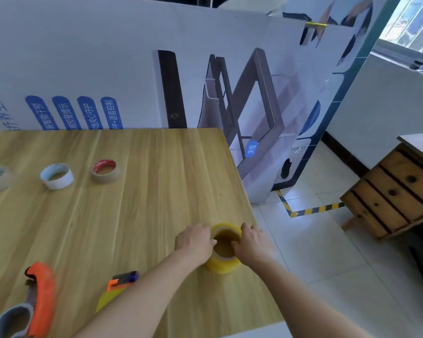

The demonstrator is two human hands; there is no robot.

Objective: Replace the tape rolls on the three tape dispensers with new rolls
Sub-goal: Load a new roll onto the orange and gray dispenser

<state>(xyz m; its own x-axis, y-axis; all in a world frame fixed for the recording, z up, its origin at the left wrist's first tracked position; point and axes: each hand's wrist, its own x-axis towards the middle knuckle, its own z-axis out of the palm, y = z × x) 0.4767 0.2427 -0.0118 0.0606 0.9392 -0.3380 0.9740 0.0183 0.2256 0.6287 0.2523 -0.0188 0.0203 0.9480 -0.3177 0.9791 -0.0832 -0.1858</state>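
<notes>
Yellow translucent tape roll [224, 265] lies hole-up near the right edge of the light wooden table [156, 191]. The left hand [195, 242] and right hand [253, 243] grasp it from either side, thumbs hooked into its brown core. An orange plastic tape dispenser [43, 296] lies well to the left, and a white tape roll [56, 176] sits far behind.

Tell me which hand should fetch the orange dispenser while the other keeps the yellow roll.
Left, probably. The left hand and right hand both grip the yellow roll. The orange dispenser lies well to their left, so the right would have to cross the left arm.
</notes>
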